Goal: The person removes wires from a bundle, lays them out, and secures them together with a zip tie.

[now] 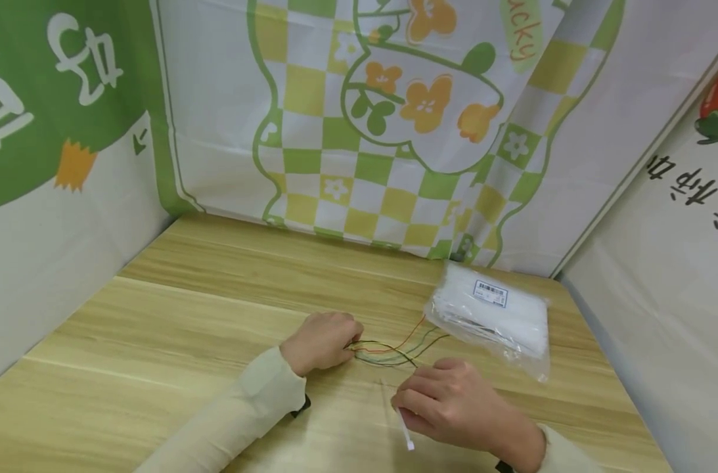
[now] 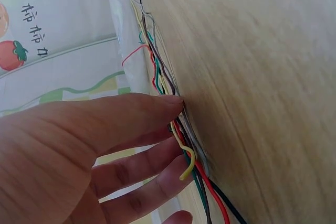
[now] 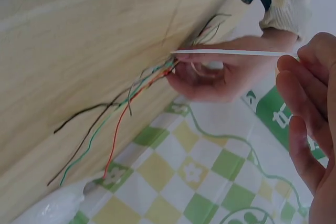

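My left hand (image 1: 322,343) pinches a bundle of thin coloured wires (image 2: 167,80) between thumb and fingers, low over the wooden table. Red, green, yellow, black, brown and grey strands show, and a yellow end bends back below the thumb in the left wrist view. Their loose ends fan out to the right, toward a plastic bag. Between thumb and fingertips, my right hand (image 1: 464,408) holds a white cable tie (image 3: 236,52) by its head end. The strip is straight and unlooped, and in the right wrist view its tip overlaps the left hand beside the wires.
A clear bag of white cable ties (image 1: 512,322) with a barcode label lies at the back right of the table (image 1: 157,328). Printed cloth (image 1: 394,190) hangs along the back edge, with more at both sides.
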Action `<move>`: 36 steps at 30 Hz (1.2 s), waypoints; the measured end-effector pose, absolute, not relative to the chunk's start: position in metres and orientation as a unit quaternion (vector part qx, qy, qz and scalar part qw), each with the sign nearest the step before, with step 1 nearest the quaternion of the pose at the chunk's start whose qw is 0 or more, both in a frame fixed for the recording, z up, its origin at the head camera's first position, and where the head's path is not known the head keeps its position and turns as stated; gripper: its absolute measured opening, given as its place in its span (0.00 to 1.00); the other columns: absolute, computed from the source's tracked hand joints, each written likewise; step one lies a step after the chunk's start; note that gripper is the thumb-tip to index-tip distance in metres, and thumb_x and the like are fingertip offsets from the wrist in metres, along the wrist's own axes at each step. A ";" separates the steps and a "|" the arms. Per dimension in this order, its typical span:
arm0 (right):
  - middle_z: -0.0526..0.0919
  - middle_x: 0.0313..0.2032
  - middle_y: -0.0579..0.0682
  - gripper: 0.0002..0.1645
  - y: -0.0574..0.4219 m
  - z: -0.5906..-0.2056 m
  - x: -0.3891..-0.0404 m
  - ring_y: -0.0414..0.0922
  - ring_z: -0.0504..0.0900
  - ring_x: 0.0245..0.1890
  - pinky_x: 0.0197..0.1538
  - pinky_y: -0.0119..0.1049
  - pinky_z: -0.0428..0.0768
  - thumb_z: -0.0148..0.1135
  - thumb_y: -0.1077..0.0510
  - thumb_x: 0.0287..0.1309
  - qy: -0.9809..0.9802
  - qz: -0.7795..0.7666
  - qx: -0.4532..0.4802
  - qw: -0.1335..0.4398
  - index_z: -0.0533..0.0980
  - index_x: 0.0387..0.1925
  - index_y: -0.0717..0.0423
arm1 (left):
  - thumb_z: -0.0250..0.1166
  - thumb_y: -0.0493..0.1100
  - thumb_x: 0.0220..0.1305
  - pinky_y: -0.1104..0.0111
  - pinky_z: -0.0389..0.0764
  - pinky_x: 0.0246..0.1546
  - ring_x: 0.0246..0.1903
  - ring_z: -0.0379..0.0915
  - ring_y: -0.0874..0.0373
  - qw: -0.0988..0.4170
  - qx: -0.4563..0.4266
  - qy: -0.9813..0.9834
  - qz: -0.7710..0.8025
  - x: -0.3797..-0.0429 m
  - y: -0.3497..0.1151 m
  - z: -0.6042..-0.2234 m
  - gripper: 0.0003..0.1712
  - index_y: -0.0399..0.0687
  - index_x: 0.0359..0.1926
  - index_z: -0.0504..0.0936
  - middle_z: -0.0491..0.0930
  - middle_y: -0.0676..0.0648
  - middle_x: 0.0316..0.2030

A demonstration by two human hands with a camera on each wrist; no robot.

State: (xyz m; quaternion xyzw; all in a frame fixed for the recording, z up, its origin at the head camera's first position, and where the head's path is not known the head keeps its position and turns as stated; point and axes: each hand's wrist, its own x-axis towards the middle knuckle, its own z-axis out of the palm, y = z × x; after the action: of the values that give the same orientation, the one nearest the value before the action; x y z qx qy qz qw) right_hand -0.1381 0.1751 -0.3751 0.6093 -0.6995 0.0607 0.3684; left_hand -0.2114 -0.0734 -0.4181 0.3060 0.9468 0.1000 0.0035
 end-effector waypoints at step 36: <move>0.85 0.28 0.35 0.10 0.162 -0.423 -0.180 0.30 0.83 0.26 0.26 0.25 0.77 0.77 0.58 0.52 -0.780 0.024 0.569 0.258 0.82 0.31 0.41 | 0.76 0.40 0.63 0.63 0.76 0.29 0.31 0.74 0.61 -0.008 0.324 0.941 0.097 -0.212 -0.073 -0.418 0.09 0.52 0.32 0.82 0.79 0.54 0.30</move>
State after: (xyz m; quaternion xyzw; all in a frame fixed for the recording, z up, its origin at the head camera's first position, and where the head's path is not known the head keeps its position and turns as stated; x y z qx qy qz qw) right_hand -0.1800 0.1624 -0.4228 0.5694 -0.7800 0.0241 0.2585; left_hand -0.2116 -0.0728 -0.4183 0.3236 0.9412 0.0967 -0.0077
